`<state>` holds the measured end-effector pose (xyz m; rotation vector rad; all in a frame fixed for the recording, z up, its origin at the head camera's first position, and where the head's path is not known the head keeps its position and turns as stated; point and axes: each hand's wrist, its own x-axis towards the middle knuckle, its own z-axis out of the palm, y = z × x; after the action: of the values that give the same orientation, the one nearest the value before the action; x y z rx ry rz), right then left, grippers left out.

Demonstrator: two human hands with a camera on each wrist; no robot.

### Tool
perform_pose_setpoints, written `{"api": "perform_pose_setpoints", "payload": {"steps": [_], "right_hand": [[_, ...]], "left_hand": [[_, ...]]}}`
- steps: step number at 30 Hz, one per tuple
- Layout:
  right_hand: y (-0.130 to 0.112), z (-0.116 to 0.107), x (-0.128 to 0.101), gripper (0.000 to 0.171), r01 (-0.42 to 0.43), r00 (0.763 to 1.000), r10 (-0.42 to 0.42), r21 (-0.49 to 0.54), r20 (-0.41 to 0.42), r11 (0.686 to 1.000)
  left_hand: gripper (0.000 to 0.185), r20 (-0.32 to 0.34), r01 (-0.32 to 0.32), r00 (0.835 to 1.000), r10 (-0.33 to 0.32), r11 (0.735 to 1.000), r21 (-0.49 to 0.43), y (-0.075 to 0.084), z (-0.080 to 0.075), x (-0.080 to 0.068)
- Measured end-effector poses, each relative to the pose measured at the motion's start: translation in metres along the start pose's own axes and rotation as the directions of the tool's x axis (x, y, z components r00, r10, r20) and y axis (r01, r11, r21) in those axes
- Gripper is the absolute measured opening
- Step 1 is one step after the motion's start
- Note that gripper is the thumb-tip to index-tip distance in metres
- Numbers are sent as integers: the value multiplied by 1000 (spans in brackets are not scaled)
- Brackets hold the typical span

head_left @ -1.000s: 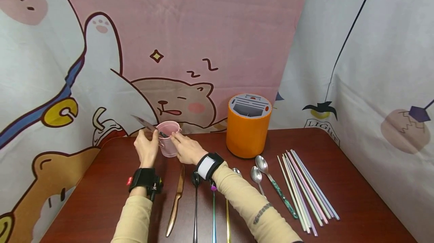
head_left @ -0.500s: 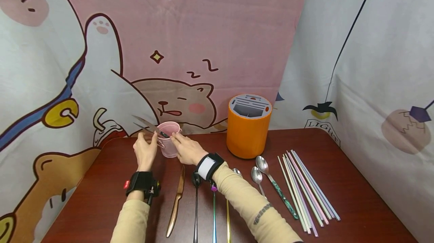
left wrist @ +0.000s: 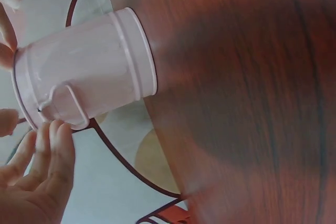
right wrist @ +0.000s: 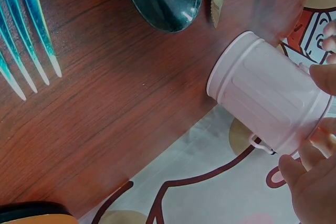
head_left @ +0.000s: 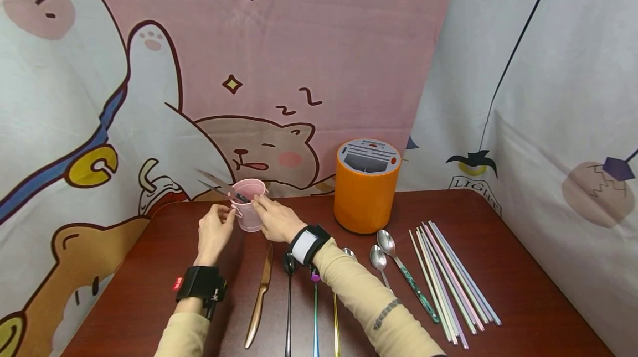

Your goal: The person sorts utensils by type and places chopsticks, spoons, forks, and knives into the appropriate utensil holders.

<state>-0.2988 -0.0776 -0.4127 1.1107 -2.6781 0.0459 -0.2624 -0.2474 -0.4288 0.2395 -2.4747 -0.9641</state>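
Observation:
A small pale pink bucket [head_left: 250, 217] with side handles stands at the table's back left. Two knives [head_left: 217, 184] lean in it, blades pointing up and left, their dark handles inside. My left hand [head_left: 214, 235] is at the bucket's left side, its fingers extended by the wire handle [left wrist: 81, 106] in the left wrist view and holding neither knife. My right hand [head_left: 276, 221] holds the bucket's right rim, fingertips over the edge and thumb on the outside, as the right wrist view shows the thumb [right wrist: 291, 170] close to the other handle.
A copper-coloured knife [head_left: 259, 301], a black spoon [head_left: 288, 285] and other coloured cutlery lie in front. An orange utensil holder [head_left: 366, 196] stands back right. Right of it lie two silver spoons and several pastel straws [head_left: 453, 285]. A printed cloth hangs behind the table.
My left hand has let go of the second knife and drawn down and slightly toward me; that knife now leans in the bucket beside the first. My right hand stays at the rim.

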Motion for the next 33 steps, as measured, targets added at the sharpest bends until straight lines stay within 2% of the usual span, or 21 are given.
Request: {"api": "perform_pose_setpoints", "payload": {"steps": [3,8,17,24,33], "right_hand": [[0,0,0,68,-11,1000,11,4,10,1000],[0,0,1,69,-27,999,27,12,27,1000],[0,0,1,69,-17,1000,17,-11,13,1000],[0,2,0,69,-16,1000,17,-28,16,999],[0,1,0,69,-17,1000,17,-13,16,1000]], "left_hand": [[24,49,-42,998,41,999,30,2,-1,-6],[23,127,-78,990,68,994,71,5,-1,-17],[22,257,-128,962,96,986,110,12,0,-43],[23,344,-185,930,132,974,128,18,5,-60],[27,485,-195,871,76,960,200,21,13,-79]]}}
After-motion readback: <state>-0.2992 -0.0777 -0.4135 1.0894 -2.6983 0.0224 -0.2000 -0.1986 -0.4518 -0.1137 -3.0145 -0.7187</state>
